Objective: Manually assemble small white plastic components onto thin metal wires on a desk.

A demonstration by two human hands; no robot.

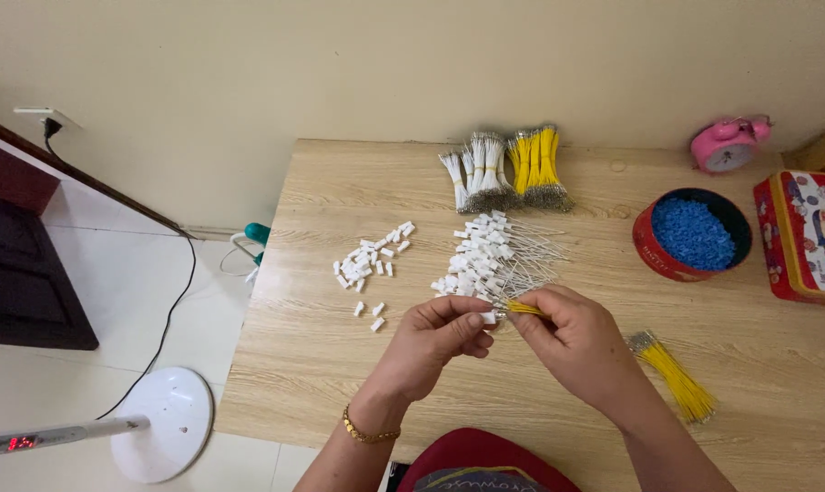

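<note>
Holding: we kept both hands together just above the wooden table (321, 364), near its front edge, forearms angled in from below.
Left hand (431, 342): our fingers curled inward, thumb and forefinger pinched shut on a small white connector (490, 318); a thin gold bracelet (369, 434) circled the wrist.
Right hand (572, 337): our fingers were closed in a pinch on a short yellow wire (524, 309), its end meeting the connector between our fingertips.
Assembled pile (494, 260): white plastic housings with thin pale wires lay fanned out just beyond our hands.
Loose connectors (369, 262): small blocky white pieces were scattered to the left of that pile.
Yellow wire bundle (675, 375): slim, bare metal tips, lying flat beside our right wrist.
Back bundles (508, 169): white and yellow wires, bound and splayed.
Red tin (690, 235): round, filled with blue granular pieces.
Table surface: pale wood grain, smooth and matte.
</note>
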